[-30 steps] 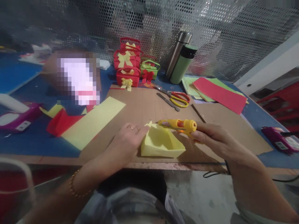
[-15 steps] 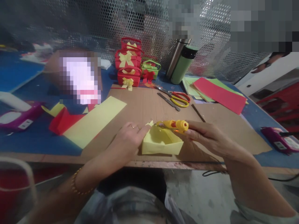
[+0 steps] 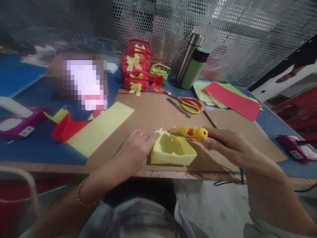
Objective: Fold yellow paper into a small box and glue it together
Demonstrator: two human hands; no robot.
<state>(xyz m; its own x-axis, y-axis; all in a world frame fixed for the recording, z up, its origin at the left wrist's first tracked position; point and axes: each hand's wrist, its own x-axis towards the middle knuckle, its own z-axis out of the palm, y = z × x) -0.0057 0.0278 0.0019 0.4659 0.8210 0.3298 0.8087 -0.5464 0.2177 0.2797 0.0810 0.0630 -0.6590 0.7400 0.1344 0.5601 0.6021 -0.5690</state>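
Observation:
A folded yellow paper box (image 3: 170,158) with an open top sits near the table's front edge. My left hand (image 3: 137,145) grips its left side, the fingertips at the back left corner and partly hidden. In my right hand (image 3: 223,143) is a yellow glue gun (image 3: 189,133), held level above the box's back right side. Its nozzle points left, toward the box's back edge by my left fingers. Under the box lies a brown cardboard sheet (image 3: 143,112).
Scissors (image 3: 190,105) and a metal blade (image 3: 178,108) lie beyond the box. Red gift boxes (image 3: 136,81), a green one (image 3: 158,71) and a green bottle (image 3: 195,69) stand behind. Coloured paper (image 3: 232,100) is at right, a yellow strip (image 3: 101,129) at left.
My right hand and the glue gun have shifted slightly to the right, the nozzle sliding along the back of the box. The box's right side has moved a little rightward. My left hand stays put.

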